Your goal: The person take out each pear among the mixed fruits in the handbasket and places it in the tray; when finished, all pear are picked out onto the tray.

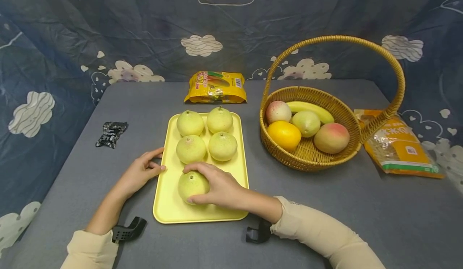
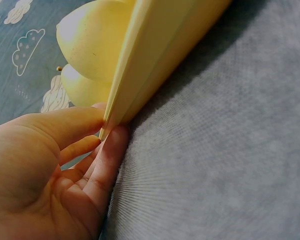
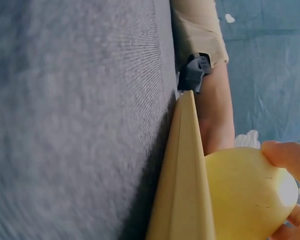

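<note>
A yellow tray [image 1: 166,208] lies on the table with several round yellow-green fruits [image 1: 223,146] in its far half. My left hand [image 1: 139,175] pinches the tray's left rim; the left wrist view shows the thumb and fingers [image 2: 82,122] at the edge. Over the tray's near half, my right hand [image 1: 222,186] grips another round yellow-green fruit [image 1: 191,184], thumb on the near side and fingers over the far side. In the right wrist view that fruit [image 3: 245,195] sits just behind the tray rim [image 3: 190,165]; whether it touches the tray's floor is hidden.
To the right stands a wicker basket [image 1: 307,165] with a tall handle, holding a banana [image 1: 312,110], a yellow fruit [image 1: 283,135] and several others. An orange packet [image 1: 401,144] lies beside it. Behind the tray is a yellow snack bag [image 1: 216,87]; at left, a small black wrapper [image 1: 111,134].
</note>
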Tool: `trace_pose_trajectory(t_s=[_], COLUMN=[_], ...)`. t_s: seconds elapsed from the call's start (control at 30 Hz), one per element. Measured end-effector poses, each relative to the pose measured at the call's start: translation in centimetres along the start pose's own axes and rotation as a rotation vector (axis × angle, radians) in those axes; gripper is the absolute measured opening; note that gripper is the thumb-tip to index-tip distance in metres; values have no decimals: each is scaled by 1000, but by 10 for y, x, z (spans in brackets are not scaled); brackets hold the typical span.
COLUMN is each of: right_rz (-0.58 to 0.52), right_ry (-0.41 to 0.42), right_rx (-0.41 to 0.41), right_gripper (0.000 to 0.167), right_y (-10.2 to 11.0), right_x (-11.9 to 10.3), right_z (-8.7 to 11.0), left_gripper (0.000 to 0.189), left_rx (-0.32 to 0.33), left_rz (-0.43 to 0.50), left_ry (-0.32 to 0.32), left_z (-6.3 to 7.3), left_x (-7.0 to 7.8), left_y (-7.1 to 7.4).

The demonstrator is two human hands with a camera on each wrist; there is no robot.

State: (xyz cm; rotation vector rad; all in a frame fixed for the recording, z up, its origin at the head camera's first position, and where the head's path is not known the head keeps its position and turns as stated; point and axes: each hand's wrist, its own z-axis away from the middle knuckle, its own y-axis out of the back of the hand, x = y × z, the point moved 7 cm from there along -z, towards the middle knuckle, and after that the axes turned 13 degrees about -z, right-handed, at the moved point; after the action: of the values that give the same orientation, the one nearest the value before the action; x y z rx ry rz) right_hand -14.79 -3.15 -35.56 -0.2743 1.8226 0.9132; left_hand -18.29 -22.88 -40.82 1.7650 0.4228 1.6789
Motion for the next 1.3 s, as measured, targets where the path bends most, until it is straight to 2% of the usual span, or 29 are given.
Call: trace_pose_trajectory(t_s=[0.13,0.23,0.53,0.73,0.83,1.03,1.3], right_rz=[-104,-103,-79,-85,-45,-22,40], right_ry=[79,110,98,117,115,150,214], right_rx=[-14,-10,-7,-44,-74,-86,-33], right_gripper=[58,58,59,58,57,54,59], right_y=[-5,-9,-13,-9,-4,20,77], right_x=[1,1,1,-3,-8,-21,-33], right_z=[-2,-3,-3,-1,4,18,44], left_gripper=[59,59,58,58,58,58,58], left_rx=[3,6,12,15,18,17,12], left_rz=[-3,-16,-24,-14,-19,-27,-28], left_ry=[-1,-4,-3,-9,-13,-14,-4], left_z=[1,1,1,1,1,1,0], left_x=[3,3,1,4,4,2,1], left_y=[1,1,1,1,2,1,1])
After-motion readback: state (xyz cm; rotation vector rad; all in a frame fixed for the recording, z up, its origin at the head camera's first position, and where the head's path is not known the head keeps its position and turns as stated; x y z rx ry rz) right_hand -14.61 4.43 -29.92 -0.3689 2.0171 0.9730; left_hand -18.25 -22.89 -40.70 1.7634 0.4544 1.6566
